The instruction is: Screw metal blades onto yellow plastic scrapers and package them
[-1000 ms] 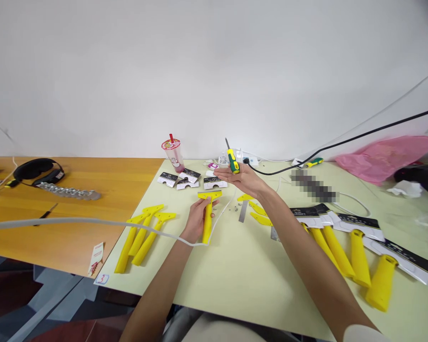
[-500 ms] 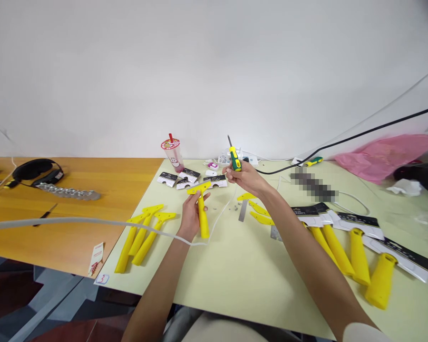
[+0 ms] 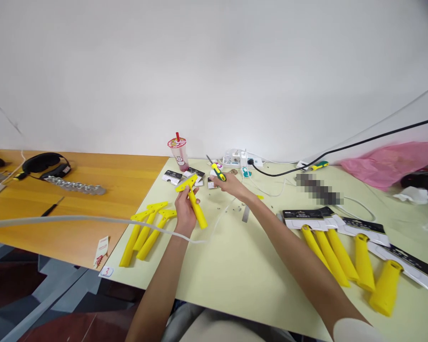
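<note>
Grips a yellow scraper (image 3: pixel 197 207) in the left hand (image 3: pixel 186 211), closed around the handle just left of the frame's centre. Looks T-shaped: a wide, flat head with a thin metal blade along its upper edge, tilted up toward the right, and a plain rounded handle slanting to the lower right. Holds a screwdriver (image 3: pixel 219 172) in the right hand (image 3: pixel 232 184), clasped by its yellow-and-green grip at mid-frame, shaft aimed up and left, apart from the scraper. Above the left hand, a clear cup (image 3: pixel 180 154) with patterned lid and red straw, upright on the table (image 3: pixel 217 266), pink toward the bottom. At the right edge, a crumpled pink bag (image 3: pixel 387 164), contents impossible to make out.
</note>
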The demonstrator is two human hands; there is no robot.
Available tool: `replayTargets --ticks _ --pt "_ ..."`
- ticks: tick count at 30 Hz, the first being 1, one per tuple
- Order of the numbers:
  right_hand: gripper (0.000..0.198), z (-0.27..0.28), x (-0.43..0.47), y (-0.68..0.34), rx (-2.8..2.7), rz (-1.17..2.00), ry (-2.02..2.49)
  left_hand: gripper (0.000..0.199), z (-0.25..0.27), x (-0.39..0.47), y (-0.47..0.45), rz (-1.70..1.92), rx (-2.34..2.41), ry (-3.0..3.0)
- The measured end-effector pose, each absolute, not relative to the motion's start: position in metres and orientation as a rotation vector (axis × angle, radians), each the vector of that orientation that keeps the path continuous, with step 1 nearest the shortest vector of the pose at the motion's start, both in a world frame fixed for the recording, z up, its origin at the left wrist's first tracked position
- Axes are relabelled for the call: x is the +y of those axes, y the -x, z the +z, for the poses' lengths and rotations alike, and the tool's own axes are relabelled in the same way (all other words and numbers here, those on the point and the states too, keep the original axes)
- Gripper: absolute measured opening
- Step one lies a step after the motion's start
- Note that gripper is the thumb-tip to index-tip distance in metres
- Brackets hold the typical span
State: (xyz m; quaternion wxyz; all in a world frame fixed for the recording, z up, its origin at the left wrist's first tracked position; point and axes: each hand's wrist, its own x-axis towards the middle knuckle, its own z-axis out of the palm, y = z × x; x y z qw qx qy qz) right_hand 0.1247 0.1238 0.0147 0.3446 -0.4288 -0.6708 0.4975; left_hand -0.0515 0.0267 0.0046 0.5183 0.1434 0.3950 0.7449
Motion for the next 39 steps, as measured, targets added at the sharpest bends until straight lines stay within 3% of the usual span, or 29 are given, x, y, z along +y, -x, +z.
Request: replayTargets --ticks 6,13,16,21,28,39 --pt "0.027 -0.017 0.144 -0.097 -2.105 1.062 1.285 0.018 0.013 0.024 0.058 1.912 0.944 -0.348" --pt "0.041 -0.032 0.147 -0.101 -2.272 1.016 1.320 0.021 0.016 0.024 0.057 1.860 0.946 -0.356" --pt "0.040 -0.034 0.148 -0.103 -2.252 1.028 1.306 0.025 0.014 0.024 0.053 1.825 0.949 -0.384" --pt "0.018 -0.028 0.146 -0.106 -2.095 1.102 1.227 0.026 0.008 0.023 0.050 1.740 0.956 -0.409" --pt "0.038 -0.003 0.126 -0.123 -1.756 1.287 1.099 0.025 0.006 0.022 0.039 1.501 0.850 -0.420" --pt "0.026 0.018 0.123 -0.136 -1.699 1.251 1.183 0.030 0.007 0.018 0.029 1.371 0.838 -0.481"
